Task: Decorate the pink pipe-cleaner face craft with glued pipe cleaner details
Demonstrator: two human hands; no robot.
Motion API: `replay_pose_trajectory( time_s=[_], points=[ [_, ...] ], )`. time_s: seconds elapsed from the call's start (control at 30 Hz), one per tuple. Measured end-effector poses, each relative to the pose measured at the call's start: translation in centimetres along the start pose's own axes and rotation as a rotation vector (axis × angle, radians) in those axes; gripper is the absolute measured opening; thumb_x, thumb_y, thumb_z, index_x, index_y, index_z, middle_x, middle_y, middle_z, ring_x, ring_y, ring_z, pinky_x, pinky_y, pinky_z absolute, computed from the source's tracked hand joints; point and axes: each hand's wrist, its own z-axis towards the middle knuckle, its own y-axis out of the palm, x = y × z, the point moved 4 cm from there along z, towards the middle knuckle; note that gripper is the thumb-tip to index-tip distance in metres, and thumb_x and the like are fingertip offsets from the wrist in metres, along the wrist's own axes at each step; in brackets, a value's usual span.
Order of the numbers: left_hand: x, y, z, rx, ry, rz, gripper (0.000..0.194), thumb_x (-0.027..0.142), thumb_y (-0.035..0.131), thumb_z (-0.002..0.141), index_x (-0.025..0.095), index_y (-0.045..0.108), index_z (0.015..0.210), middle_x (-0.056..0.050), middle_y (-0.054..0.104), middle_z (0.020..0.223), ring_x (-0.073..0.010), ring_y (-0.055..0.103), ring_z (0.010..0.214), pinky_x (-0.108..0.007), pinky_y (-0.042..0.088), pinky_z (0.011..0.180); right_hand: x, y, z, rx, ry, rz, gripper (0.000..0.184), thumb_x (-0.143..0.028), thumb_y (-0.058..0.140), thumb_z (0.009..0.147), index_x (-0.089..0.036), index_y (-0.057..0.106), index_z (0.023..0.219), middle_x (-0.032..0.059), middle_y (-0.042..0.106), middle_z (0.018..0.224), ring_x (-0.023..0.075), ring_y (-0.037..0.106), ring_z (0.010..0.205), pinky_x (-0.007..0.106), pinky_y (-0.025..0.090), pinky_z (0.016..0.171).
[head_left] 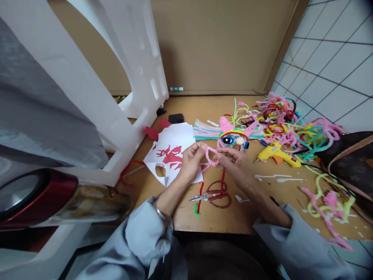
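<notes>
Table: light brown, across the middle and lower centre.
Rack: white, slotted, filling much of the upper left.
Jar: lower left, lying sideways in view; shiny red lid, clear wall with something brownish inside, too blurred to identify.
Pile of fuzzy stems: right of centre; pink, yellow, teal and red, tangled.
Bag: right edge, dark brown with pale repeating motifs, too small to read; contents hidden.
Paper: centre, white with red shapes and cut-outs.
Left hand: centre, pinching the pink stem.
Right hand: just right of centre, fingertips gripping the same stem.
Decorated face: behind the right hand; pink ears, big eye.
Glue gun: right of centre, yellow.
Scissors: below the hands, red-handled.
Pink stem: centre, bent into a loop between both hands.
Tube: upper centre, white and green; print too small to read.
</notes>
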Motion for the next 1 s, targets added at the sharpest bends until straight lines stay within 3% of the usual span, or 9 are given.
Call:
replay_pose_trajectory(
  time_s=[0.13,0.27,0.7,0.8,0.9,1.0],
  points=[
    [-0.2,-0.3,0.1,0.067,0.043,0.001,0.045,0.058,0.075,0.074,0.017,0.056,0.072,0.003,0.051,0.066,-0.0093,0.043,0.061,-0.023,0.038,0.061,0.8,0.3,-0.1,-0.019,0.053,0.042,0.035,-0.041,0.077,0.067,-0.016,0.068,0.091,-0.0015,0.066,0.065,0.0077,0.051,0.047,0.021,0.039,0.043],
    [-0.2,-0.3,0.0,0.073,0.066,0.019,0.045,0.059,0.072,0.077,0.017,0.055,0.072,0.004,0.051,0.066,-0.0094,0.042,0.060,-0.023,0.038,0.061,1.6,0.7,-0.1,-0.019,0.043,0.081,0.032,-0.039,0.079,0.065,-0.018,0.066,0.085,-0.0020,0.066,0.066,0.0080,0.053,0.048,0.020,0.038,0.043],
    [-0.2,0.4,-0.1,-0.001,0.063,0.077,0.046,0.062,0.064,0.079,0.018,0.052,0.073,0.003,0.049,0.067,-0.0108,0.044,0.064,-0.024,0.040,0.065,1.6,0.3,0.1,0.023,-0.087,-0.098,0.027,-0.041,0.078,0.068,-0.020,0.067,0.080,0.0030,0.071,0.074,0.0155,0.065,0.064,0.027,0.053,0.061],
    [-0.2,0.9,-0.2,-0.087,0.038,0.110,0.047,0.064,0.064,0.078,0.018,0.053,0.074,0.002,0.051,0.067,-0.0111,0.044,0.062,-0.025,0.038,0.061,1.3,0.0,-0.1,0.014,-0.149,-0.205,0.029,-0.044,0.074,0.075,-0.021,0.072,0.092,0.0064,0.075,0.088,0.0196,0.068,0.075,0.031,0.054,0.067],
    [-0.2,1.4,-0.5,-0.177,0.036,0.085,0.046,0.063,0.063,0.080,0.018,0.054,0.077,0.002,0.051,0.066,-0.0107,0.044,0.060,-0.024,0.037,0.059,1.2,-0.5,0.0,0.066,-0.216,-0.267,0.025,-0.045,0.072,0.078,-0.021,0.073,0.086,0.0056,0.072,0.083,0.0191,0.065,0.072,0.032,0.052,0.067],
    [-0.1,1.5,-0.8,-0.192,0.045,0.098,0.045,0.061,0.065,0.081,0.017,0.056,0.077,0.003,0.051,0.064,-0.0099,0.042,0.059,-0.023,0.035,0.057,1.4,-0.8,0.3,0.066,-0.217,-0.243,0.023,-0.042,0.073,0.077,-0.020,0.072,0.080,0.0045,0.070,0.079,0.0177,0.063,0.069,0.031,0.051,0.064]
  ],
)
